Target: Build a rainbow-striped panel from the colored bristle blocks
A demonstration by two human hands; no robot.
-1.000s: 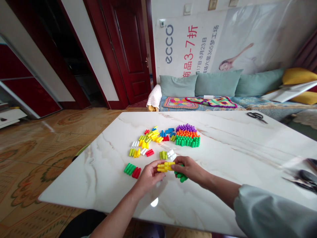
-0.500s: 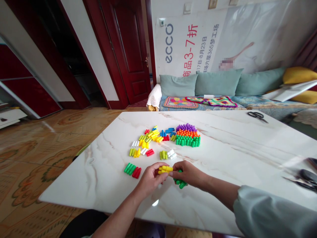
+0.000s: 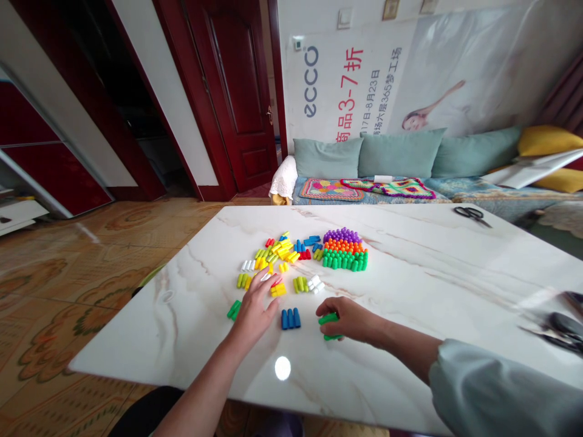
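Right hand: fingers curled around a small group of green pegs, the held green pegs just at or above the table; whether they touch it I cannot tell. Left hand: fingers spread, no peg seen in my grip, reaching over the near side of the loose pegs; index finger partly covers some red pegs, thumb just beside a yellow group. Contact there unclear. Between my hands a blue trio lies side by side, untouched. Progress, as I judge it: the purple rows, orange rows and green rows stand upright, packed close by colour, and look finished. Left over: the mixed heap of yellow, lime, red and blue, lying every which way; a lime group beside white pegs; more green past my left wrist, partly hidden. I would put it well short of complete, with most of the other colours lying down.
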